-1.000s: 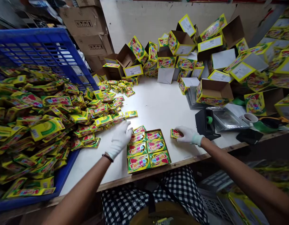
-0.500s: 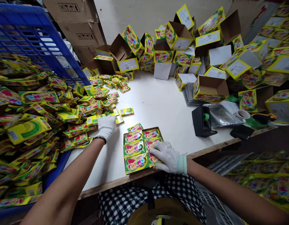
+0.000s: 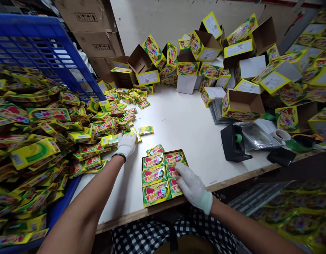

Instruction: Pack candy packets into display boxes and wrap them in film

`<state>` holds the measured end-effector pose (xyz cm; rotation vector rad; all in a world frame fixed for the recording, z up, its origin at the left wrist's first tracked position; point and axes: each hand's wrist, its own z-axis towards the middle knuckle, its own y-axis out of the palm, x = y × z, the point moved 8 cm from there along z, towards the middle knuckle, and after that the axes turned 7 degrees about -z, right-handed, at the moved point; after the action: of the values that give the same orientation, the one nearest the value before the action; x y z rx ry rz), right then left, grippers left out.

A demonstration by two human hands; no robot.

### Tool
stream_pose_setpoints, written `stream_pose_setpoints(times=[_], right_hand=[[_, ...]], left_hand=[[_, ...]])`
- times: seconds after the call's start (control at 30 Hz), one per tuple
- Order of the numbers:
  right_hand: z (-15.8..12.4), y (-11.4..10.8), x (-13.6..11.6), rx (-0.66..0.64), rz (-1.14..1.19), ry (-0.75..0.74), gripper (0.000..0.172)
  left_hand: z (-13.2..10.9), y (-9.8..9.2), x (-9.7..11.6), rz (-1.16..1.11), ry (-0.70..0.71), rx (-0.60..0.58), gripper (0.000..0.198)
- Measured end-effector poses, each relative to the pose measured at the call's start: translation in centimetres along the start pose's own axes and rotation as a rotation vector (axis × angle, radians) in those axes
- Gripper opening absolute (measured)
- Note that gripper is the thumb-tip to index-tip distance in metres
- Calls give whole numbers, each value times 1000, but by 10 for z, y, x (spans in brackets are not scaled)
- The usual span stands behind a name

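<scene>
My left hand (image 3: 126,144), in a white glove, is closed at the edge of the pile of small yellow-green packets (image 3: 99,123); its fingertips touch a packet there, and what it grips is hard to make out. A single packet (image 3: 146,130) lies just right of it. My right hand (image 3: 191,183), also gloved, rests with fingers apart on the right column of a shallow box (image 3: 142,183) filled with packets (image 3: 155,175) printed "TWINS". Another packet (image 3: 155,149) lies against the box's far edge.
A blue crate (image 3: 38,31) heaped with packets stands at the left. Open display boxes (image 3: 243,106) crowd the back right. A black tape dispenser (image 3: 233,143), clear plastic trays (image 3: 258,135), a cup (image 3: 281,135) and a dark flat object (image 3: 281,157) lie at the right.
The view has shifted slightly. My right hand has drawn its fingers a little toward the box's right edge. My left hand stays at the pile's edge.
</scene>
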<state>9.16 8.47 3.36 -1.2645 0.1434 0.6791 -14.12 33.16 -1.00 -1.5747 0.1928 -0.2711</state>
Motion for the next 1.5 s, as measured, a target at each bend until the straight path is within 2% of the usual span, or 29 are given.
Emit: stream_pose_setpoints(times=[0.13, 0.3, 0.37, 0.43, 0.53, 0.57, 0.63, 0.67, 0.7, 0.77, 0.83, 0.9, 0.97, 1.03, 1.1, 1.2, 1.37, 1.43, 1.5], right_hand=[[1, 29, -5, -171, -242, 29, 51], [-4, 34, -1, -174, -272, 47, 53], [-3, 22, 0, -91, -202, 13, 57], [4, 0, -4, 46, -116, -31, 62], [31, -36, -16, 178, -36, -133, 65], [44, -43, -22, 159, -19, -189, 61], [69, -49, -30, 36, 50, -301, 47], [80, -49, -28, -28, 91, -318, 40], [88, -49, -21, -77, 129, -292, 35], [98, -45, 6, -137, 170, -137, 30], [94, -37, 36, -184, 172, 46, 28], [80, -24, 53, -238, 155, 152, 27], [65, -13, 56, -224, 80, 186, 24], [53, -5, 50, -161, -21, 172, 21], [45, 2, 42, -101, -92, 136, 19], [40, 12, 37, -72, -165, 107, 19], [41, 20, 39, -115, -252, 135, 20], [40, 18, 38, -94, -226, 129, 21], [38, 14, 37, -56, -189, 117, 22]], left_hand=[[7, -1, 4, -122, -32, -27, 38], [-5, -24, 13, -395, -80, 4, 46], [-16, -34, 23, -549, -62, 0, 45], [-33, -45, 40, -702, -21, -20, 47], [-67, -61, 82, -896, 95, -112, 47], [-79, -65, 101, -966, 153, -174, 45], [-100, -73, 133, -1096, 260, -333, 44], [-105, -77, 140, -1128, 278, -375, 45], [-105, -80, 138, -1124, 266, -365, 47], [-92, -85, 109, -996, 190, -202, 49], [-73, -89, 60, -747, 102, 40, 51], [-56, -84, 8, -402, -7, 201, 62], [-43, -68, -36, -121, -121, 190, 74], [-35, -50, -65, 35, -155, 115, 77], [-32, -39, -78, 69, -135, 58, 70], [-31, -37, -85, -138, -126, 83, 57], [-36, -54, -92, -451, -192, 172, 41], [-44, -63, -96, -556, -256, 233, 33], [-56, -72, -97, -691, -325, 322, 35]])
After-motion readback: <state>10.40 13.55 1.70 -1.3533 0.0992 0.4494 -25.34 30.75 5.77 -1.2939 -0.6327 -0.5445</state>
